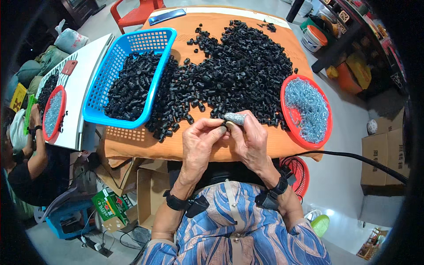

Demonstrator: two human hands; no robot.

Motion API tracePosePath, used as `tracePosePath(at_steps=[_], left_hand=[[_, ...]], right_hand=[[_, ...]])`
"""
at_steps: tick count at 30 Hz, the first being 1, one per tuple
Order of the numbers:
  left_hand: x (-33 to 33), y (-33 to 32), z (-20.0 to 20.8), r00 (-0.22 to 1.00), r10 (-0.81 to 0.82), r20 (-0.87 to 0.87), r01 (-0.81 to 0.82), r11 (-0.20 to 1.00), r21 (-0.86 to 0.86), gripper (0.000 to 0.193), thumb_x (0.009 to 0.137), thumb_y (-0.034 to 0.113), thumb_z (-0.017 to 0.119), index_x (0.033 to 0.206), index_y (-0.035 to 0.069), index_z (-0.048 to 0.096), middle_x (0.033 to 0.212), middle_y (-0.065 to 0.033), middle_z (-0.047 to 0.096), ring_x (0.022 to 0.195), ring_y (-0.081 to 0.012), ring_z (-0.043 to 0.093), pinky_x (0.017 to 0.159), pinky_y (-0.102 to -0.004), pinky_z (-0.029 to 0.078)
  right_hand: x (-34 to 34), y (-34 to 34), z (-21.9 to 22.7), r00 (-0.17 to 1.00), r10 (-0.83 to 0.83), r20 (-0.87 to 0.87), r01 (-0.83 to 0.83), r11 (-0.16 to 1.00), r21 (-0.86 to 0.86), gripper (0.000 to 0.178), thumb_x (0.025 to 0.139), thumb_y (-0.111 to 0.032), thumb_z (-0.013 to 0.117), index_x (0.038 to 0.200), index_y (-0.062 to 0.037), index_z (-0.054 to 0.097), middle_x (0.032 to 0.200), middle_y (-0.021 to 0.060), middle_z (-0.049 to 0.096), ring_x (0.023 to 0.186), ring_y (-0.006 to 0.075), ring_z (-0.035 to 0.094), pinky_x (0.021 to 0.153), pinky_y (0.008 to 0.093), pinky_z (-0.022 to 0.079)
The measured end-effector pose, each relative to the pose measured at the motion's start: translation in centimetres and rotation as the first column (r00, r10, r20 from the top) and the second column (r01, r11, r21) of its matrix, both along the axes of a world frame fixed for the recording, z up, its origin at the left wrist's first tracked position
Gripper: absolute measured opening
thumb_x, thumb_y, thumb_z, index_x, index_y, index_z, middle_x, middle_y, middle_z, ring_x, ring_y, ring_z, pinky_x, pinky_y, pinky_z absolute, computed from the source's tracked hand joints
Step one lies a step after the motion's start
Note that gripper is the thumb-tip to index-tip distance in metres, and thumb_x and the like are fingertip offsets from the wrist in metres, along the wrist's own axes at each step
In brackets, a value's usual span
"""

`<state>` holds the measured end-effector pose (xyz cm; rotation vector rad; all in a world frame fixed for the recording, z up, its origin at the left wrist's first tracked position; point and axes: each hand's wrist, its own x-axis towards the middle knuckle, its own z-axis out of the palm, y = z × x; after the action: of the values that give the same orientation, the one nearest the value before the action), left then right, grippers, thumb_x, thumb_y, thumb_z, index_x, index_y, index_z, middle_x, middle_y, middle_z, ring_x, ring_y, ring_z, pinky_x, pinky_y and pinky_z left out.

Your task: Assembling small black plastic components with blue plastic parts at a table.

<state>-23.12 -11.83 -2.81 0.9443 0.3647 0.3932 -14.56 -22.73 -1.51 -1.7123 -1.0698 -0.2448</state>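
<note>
Close together at the table's near edge, my left hand [198, 142] and my right hand [251, 140] both pinch a small black plastic part [225, 123], mostly hidden by the fingertips. A grey wrapping [235, 118] covers one finger of my right hand. Beyond my fingers spreads a big heap of small black plastic parts [240, 66]. To the left, a blue plastic basket [90, 99] holds more such black parts. On the right stands a red oval tray [285, 86] with many small clear, silvery pieces [309, 108].
An orange cloth [198, 154] covers the table. A blue phone-like object [167, 17] lies at its far left. A black cable [353, 160] runs off right. Leftward, another person's arm [39, 150] is at a white table [77, 104]. Cardboard boxes [384, 157] stand right.
</note>
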Motion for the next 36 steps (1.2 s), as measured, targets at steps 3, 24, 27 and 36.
tracePosePath(at_steps=[3,24,27,36], left_hand=[[-0.1,0.1,0.0,1.0,0.001,0.001,-0.001,1.0,-0.005,0.013,0.087,-0.002,0.062,0.099,-0.003,0.062,0.088,-0.0097,0.067,0.076,-0.0116,0.065,0.071,-0.0224,0.054],[0.0,0.4,0.7,0.998,-0.068,-0.013,0.068,0.998,0.007,0.012,0.088,0.001,0.061,0.099,-0.004,0.062,0.093,-0.0125,0.068,0.084,-0.0141,0.066,0.079,-0.0248,0.054],[0.0,0.4,1.0,0.997,-0.07,-0.036,0.07,0.998,0.007,0.012,0.088,0.001,0.061,0.099,-0.004,0.063,0.093,-0.0118,0.068,0.084,-0.0142,0.066,0.079,-0.025,0.054],[-0.1,0.6,0.1,0.994,-0.101,0.029,0.104,0.987,-0.12,0.013,0.087,0.002,0.062,0.1,-0.003,0.062,0.095,-0.012,0.067,0.085,-0.0164,0.067,0.08,-0.0278,0.055]], right_hand=[[0.0,0.1,0.3,0.998,0.018,-0.056,-0.018,1.0,0.006,0.009,0.082,0.006,0.059,0.089,0.0058,0.054,0.081,0.0172,0.056,0.069,0.0314,0.059,0.059,0.037,0.048],[0.4,-0.8,0.5,0.984,0.119,-0.129,-0.13,0.989,-0.076,0.032,0.071,0.0,0.069,0.097,0.0051,0.051,0.091,0.0176,0.056,0.076,0.0296,0.06,0.064,0.035,0.051],[0.4,-0.6,-0.3,0.996,0.085,-0.024,-0.086,0.994,-0.069,0.033,0.069,-0.001,0.069,0.096,0.005,0.05,0.09,0.0186,0.055,0.077,0.0328,0.059,0.064,0.0374,0.05],[0.2,-0.4,0.0,0.997,0.062,0.051,-0.059,0.996,-0.066,0.033,0.068,0.0,0.069,0.095,0.0053,0.051,0.089,0.0189,0.056,0.077,0.0331,0.059,0.064,0.0374,0.05]])
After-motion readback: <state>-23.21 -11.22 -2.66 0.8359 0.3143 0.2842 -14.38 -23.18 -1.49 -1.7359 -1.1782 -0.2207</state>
